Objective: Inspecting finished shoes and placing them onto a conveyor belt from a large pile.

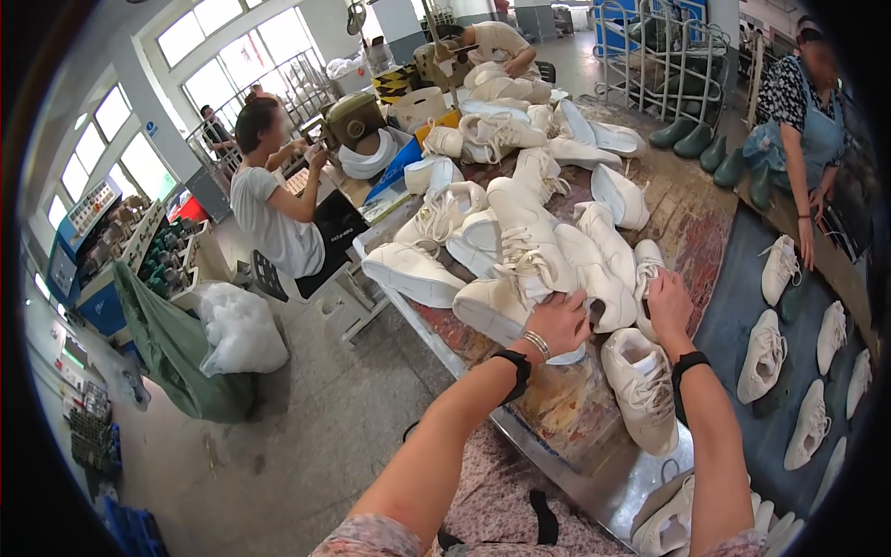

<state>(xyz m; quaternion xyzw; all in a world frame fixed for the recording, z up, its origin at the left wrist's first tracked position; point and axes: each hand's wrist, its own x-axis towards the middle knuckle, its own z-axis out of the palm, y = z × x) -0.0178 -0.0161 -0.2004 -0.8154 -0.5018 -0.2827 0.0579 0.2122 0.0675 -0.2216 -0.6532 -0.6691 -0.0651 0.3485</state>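
Note:
A heap of cream lace-up sneakers [520,218] covers the worktable in front of me. My left hand [559,325] has its fingers bent together at the opening of a cream sneaker [613,304] on the near side of the heap. Just to the right, my right hand [668,302] is closed on the laced upper of another sneaker [648,258]; its fingertips are partly hidden. Below and between my wrists, a laced sneaker [642,390] lies with its opening toward the heap and its toe toward me.
On the right, a dark conveyor belt [724,371] carries several sneakers, with green shoe lasts [694,141] at its far end. A person in a blue apron [817,139] reaches over it. Left of the table sits a person in a white shirt [269,218]. More shoes [668,520] lie below the metal edge.

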